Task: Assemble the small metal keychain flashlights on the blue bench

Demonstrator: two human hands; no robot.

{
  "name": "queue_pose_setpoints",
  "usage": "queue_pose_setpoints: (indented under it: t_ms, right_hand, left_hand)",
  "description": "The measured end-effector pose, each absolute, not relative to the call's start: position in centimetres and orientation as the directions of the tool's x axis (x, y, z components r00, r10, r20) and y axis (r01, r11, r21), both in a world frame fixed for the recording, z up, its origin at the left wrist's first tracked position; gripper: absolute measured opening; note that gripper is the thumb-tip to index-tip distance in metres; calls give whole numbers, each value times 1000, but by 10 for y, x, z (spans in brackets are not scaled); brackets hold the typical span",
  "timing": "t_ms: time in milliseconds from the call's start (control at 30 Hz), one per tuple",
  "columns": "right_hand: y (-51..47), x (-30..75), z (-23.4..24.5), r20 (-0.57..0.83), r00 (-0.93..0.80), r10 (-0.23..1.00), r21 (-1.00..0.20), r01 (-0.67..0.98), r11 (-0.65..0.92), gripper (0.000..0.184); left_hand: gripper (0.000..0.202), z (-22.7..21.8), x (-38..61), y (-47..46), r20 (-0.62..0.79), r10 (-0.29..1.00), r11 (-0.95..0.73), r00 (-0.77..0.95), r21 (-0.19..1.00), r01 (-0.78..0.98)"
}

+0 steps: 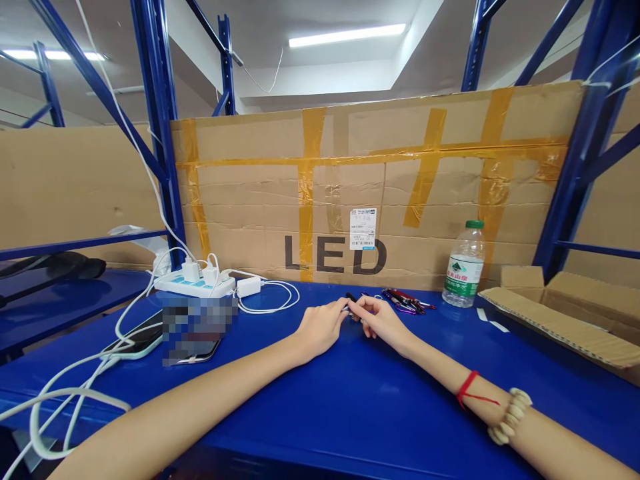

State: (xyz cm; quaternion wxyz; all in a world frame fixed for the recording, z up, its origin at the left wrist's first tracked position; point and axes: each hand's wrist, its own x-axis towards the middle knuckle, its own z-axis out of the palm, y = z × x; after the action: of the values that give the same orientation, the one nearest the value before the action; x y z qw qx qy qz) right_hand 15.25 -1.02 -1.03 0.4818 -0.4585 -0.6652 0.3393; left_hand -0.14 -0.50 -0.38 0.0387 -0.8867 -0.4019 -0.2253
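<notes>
Near the back of the blue tabletop, my two hands meet at the fingertips. My left hand is closed, its fingers bent and pressed together around something small that is mostly hidden; a bit of shiny metal shows at the tips. My right hand pinches beside it, thumb and forefinger on a small dark slender piece whose kind I cannot make out. Just beyond the right hand lies a loose pile of thin red, black and purple pieces, some with metallic shine.
At right stand a water bottle with a green cap and an open cardboard box, with white paper slips nearby. Left are a power strip, white cables and phones. A taped cardboard panel closes the back.
</notes>
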Motion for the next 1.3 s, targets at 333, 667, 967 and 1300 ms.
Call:
queue_pose_setpoints:
  t_ms: [333,667,967,1300]
  right_hand:
    - [-7,161,-11,403,-117,908,-857,300,420,35]
    - [-6,172,-10,329,-166,930,-883,295,365,28]
    - [-10,169,-9,328,-178,928,-874,314,370,29]
    - [-16,164,-3,269,-113,957,-890,350,291,32]
  left_hand:
    - [24,-6,-2,-1,402,701,-693,588,191,695]
    - [27,-9,-5,3,386,610,-792,692,294,535]
    - [24,-8,-7,1,379,579,-815,722,237,529]
    - [23,-9,-6,1,488,556,-813,672,151,562]
